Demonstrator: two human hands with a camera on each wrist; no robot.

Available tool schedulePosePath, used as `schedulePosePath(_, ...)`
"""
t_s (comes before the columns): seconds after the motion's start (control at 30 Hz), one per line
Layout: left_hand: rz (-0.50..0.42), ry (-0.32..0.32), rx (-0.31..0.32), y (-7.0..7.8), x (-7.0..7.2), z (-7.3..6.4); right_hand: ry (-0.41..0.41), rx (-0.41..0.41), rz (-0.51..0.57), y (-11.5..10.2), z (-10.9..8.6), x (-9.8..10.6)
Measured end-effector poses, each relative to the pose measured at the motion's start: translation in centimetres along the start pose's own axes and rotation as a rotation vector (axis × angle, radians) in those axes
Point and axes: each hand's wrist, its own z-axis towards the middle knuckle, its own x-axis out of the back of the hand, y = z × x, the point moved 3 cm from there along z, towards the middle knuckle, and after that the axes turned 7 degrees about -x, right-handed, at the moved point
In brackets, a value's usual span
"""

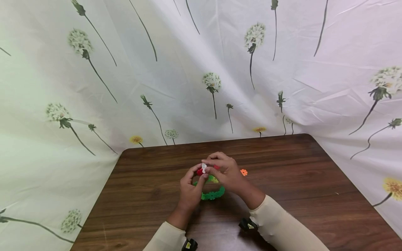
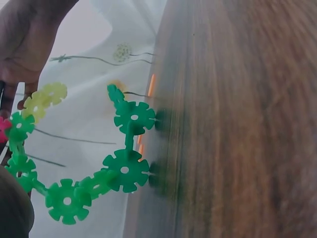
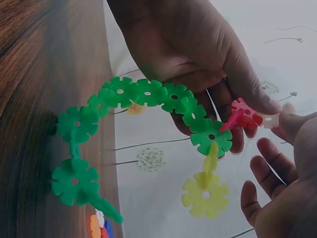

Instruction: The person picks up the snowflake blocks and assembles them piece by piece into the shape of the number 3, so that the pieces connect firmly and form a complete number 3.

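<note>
Two hands at the upper end of the green chain (image 3: 133, 92), which droops from there toward the table (image 1: 150, 181) below it; can't tell if it touches down. Left hand (image 1: 190, 186): thumb and fingers closed in a pinch on the red pieces (image 3: 240, 109) joined to that end. Right hand (image 1: 228, 174): thumb and forefinger nearly together, white piece (image 1: 204, 167) between them, right at the red; can't tell if joined. Reads as left taking the chain's weight, right using fingertips only so the small white part isn't buried. Yellow pieces (image 3: 205, 184) branch off the chain's upper end, clear of both pinches. Orange piece (image 1: 244, 171) lies right of the chain, out from under the fingers. More loose pieces (image 3: 95, 224) show behind the chain's low end; too small to sort.
</note>
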Motion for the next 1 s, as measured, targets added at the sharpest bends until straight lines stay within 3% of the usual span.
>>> schedulePosePath(0.37,-0.025,0.021,0.002,0.3,0.0,0.0,-0.021,-0.037,0.018,0.1,0.0,0.2)
schedulePosePath(0.67,-0.031,0.027,0.006,0.1,0.3,0.1,0.086,-0.187,0.047,2.0,0.5,2.4)
schedulePosePath(1.0,-0.034,0.012,0.015,0.1,0.5,0.2,0.103,-0.378,0.033,6.2,0.0,3.0)
